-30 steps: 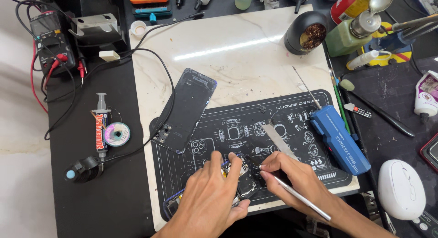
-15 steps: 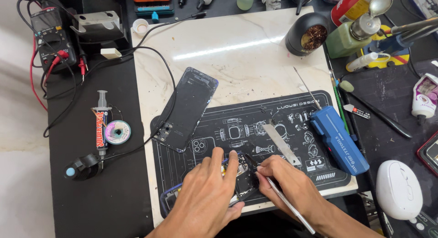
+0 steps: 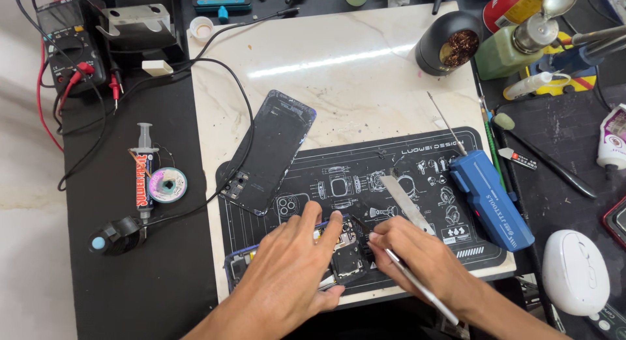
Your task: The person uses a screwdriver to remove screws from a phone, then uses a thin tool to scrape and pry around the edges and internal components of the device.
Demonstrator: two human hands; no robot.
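Here, left hand (image 3: 293, 275) lies flat, its grip spread, fingers pinning the opened phone (image 3: 339, 255) to the dark repair mat (image 3: 417, 157) on the desk. Right hand (image 3: 424, 262) pinches metal tweezers (image 3: 420, 284), tips at the board (light, stiff, likely fragile; best held by the frame edges).

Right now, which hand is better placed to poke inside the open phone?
The right hand, probably: it holds the thin metal tool with its tip at the opened phone. The left hand lies flat on the phone.
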